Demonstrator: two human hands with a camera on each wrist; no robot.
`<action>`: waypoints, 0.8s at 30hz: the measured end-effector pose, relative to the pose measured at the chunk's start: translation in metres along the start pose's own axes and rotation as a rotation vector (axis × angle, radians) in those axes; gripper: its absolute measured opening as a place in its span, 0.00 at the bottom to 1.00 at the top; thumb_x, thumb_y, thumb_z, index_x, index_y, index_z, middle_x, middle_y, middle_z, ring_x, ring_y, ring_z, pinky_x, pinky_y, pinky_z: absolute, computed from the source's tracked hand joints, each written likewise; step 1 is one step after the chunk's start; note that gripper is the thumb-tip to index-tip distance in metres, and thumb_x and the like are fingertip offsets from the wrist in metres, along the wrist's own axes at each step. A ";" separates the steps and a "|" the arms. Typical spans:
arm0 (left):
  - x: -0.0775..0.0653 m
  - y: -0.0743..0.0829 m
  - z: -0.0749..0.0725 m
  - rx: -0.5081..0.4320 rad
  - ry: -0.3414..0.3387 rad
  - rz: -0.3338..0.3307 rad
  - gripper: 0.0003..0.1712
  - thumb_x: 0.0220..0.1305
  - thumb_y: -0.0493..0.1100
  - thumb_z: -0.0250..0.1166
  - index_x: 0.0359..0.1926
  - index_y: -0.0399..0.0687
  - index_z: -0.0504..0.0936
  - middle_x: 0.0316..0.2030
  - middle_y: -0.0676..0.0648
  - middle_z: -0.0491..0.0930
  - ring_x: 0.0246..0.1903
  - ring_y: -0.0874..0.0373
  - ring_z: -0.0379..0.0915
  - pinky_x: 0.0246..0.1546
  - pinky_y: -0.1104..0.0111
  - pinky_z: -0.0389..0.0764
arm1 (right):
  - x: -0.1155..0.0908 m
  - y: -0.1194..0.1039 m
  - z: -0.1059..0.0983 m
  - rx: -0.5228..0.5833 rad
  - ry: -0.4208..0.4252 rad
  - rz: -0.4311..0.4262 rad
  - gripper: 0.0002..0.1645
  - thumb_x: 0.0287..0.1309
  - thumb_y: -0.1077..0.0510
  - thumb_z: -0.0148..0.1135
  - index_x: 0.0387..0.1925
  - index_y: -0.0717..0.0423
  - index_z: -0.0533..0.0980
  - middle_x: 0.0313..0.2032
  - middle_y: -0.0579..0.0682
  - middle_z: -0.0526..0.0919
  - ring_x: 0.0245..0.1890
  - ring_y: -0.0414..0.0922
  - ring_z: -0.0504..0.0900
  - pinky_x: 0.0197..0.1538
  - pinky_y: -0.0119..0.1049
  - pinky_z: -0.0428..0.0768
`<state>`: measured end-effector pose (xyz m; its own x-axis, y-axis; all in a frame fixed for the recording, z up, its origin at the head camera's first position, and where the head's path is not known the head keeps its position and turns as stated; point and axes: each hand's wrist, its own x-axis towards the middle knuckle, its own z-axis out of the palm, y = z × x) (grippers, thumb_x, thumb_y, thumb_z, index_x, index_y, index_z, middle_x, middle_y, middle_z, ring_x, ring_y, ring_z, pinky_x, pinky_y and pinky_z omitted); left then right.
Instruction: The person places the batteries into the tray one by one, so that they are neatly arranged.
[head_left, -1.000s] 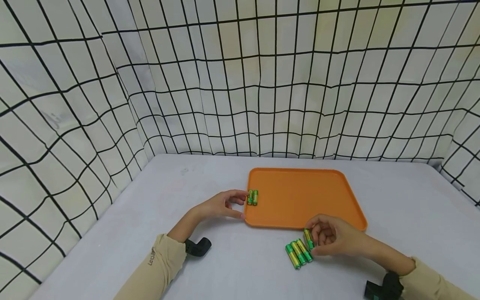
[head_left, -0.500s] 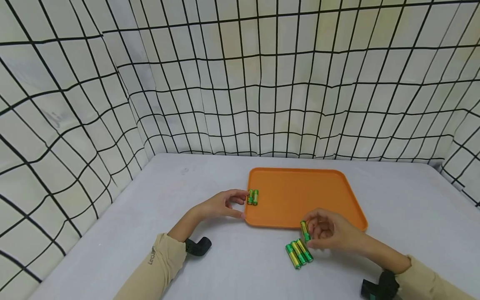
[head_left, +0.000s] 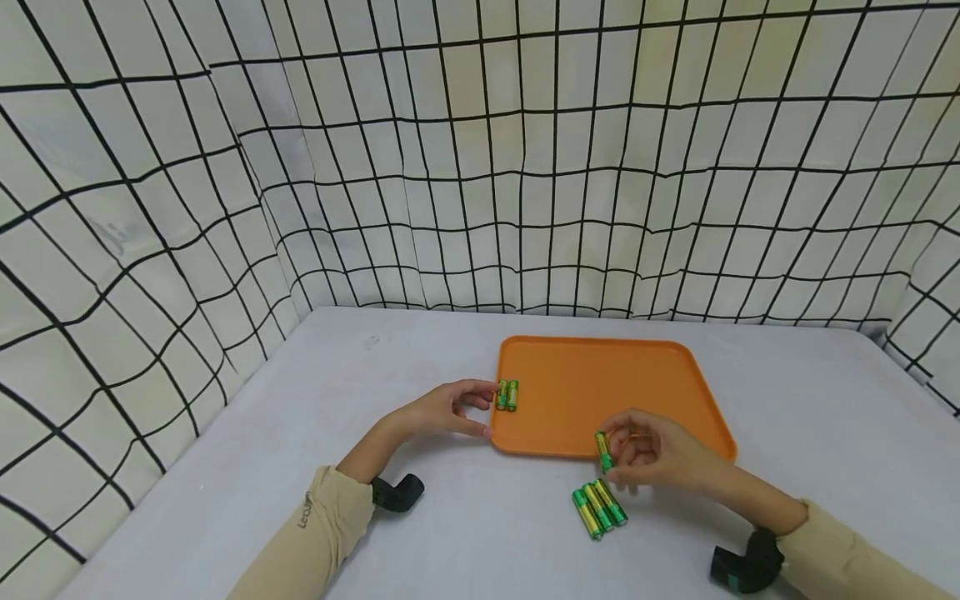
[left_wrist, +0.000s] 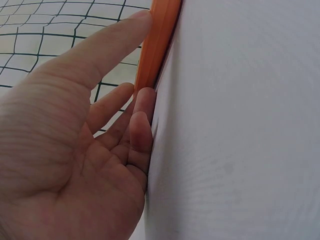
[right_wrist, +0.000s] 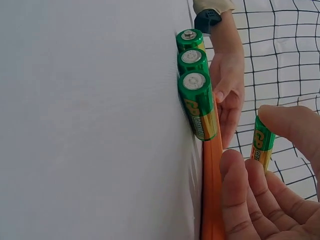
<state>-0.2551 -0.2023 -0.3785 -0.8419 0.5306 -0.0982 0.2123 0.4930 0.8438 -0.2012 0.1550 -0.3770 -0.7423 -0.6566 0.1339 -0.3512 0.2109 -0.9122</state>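
My right hand [head_left: 652, 450] pinches a green and gold battery [head_left: 603, 452] between thumb and fingertips, raised near the front rim of the orange tray [head_left: 600, 392]. In the right wrist view, the thumb presses on one end of this battery [right_wrist: 262, 142]. Three more batteries [head_left: 597, 507] lie side by side on the white cloth, just in front of the tray. My left hand [head_left: 442, 410] rests at the tray's left edge, thumb and fingertips touching the rim with fingers loosely bent, as the left wrist view also shows. Two batteries [head_left: 512, 396] lie inside the tray, along its left side.
A white cloth [head_left: 390, 367] covers the table. Black netting [head_left: 517, 167] over white sheeting stands behind the table and along its sides. A black wrist camera [head_left: 397, 493] is on the left wrist, and another [head_left: 746, 562] on the right.
My right hand has lifted its battery away from the three on the cloth, moving left and forward to the tray's front rim. The left hand stays put.
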 end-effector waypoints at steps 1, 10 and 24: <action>0.000 0.000 0.000 0.003 -0.001 0.002 0.40 0.56 0.44 0.74 0.68 0.46 0.69 0.59 0.47 0.74 0.56 0.54 0.70 0.50 0.66 0.69 | 0.002 0.000 0.000 -0.006 0.003 0.000 0.32 0.53 0.63 0.72 0.54 0.75 0.67 0.38 0.60 0.76 0.30 0.39 0.79 0.34 0.32 0.81; -0.004 0.001 -0.001 0.013 -0.004 0.035 0.40 0.56 0.43 0.74 0.68 0.42 0.69 0.59 0.44 0.74 0.57 0.52 0.70 0.50 0.66 0.69 | 0.013 -0.002 0.001 -0.013 0.007 0.012 0.32 0.53 0.63 0.72 0.54 0.74 0.67 0.38 0.58 0.75 0.30 0.41 0.80 0.33 0.31 0.80; -0.002 -0.001 -0.001 0.024 0.001 0.007 0.40 0.56 0.44 0.74 0.68 0.46 0.69 0.60 0.47 0.74 0.56 0.56 0.71 0.48 0.70 0.70 | 0.025 -0.006 0.000 0.009 0.039 0.127 0.35 0.53 0.60 0.72 0.57 0.72 0.66 0.40 0.58 0.74 0.28 0.40 0.79 0.31 0.34 0.80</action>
<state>-0.2540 -0.2052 -0.3785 -0.8410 0.5333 -0.0914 0.2301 0.5055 0.8316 -0.2177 0.1373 -0.3684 -0.8022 -0.5962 0.0316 -0.2476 0.2840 -0.9263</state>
